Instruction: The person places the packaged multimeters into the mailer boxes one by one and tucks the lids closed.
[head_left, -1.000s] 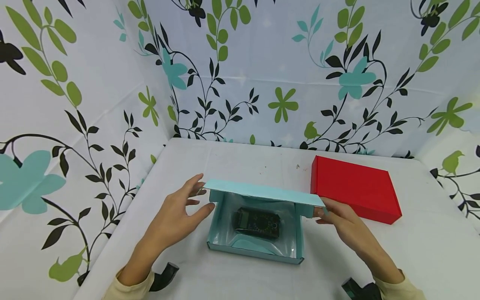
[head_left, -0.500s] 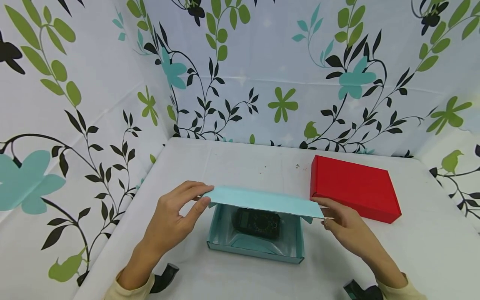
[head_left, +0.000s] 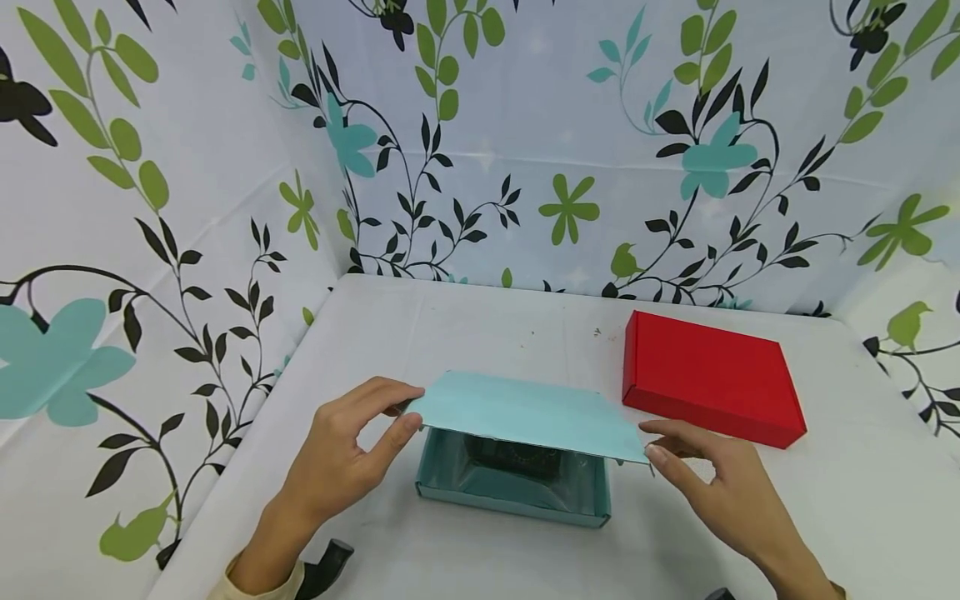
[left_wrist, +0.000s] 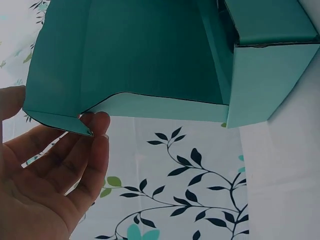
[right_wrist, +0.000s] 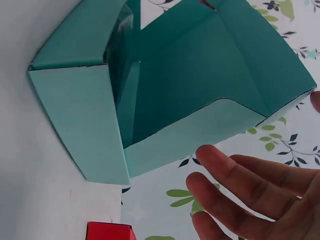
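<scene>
Lid [head_left: 525, 412] lower than a second ago, half-covering teal box [head_left: 510, 492] mid-table | left hand [head_left: 341, 454] pinches its corner | right hand [head_left: 712, 479] loose-fingered, thumb at opposite corner | closing nearly done

L hand [head_left: 341, 454] fingers pinching, R hand [head_left: 712, 483] fingers loosely spread, both forearms extended fwd.

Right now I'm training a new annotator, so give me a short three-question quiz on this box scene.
1. True or false: the teal box is fully closed.
2. Which hand pinches the lid? A) left hand B) right hand C) neither
3. Fill in: the closed box by the right hand is ____ (red box).

Key: 1 false, the lid is partway down. 2 A; the right hand's fingertips are only at the lid's corner. 3 red.
</scene>
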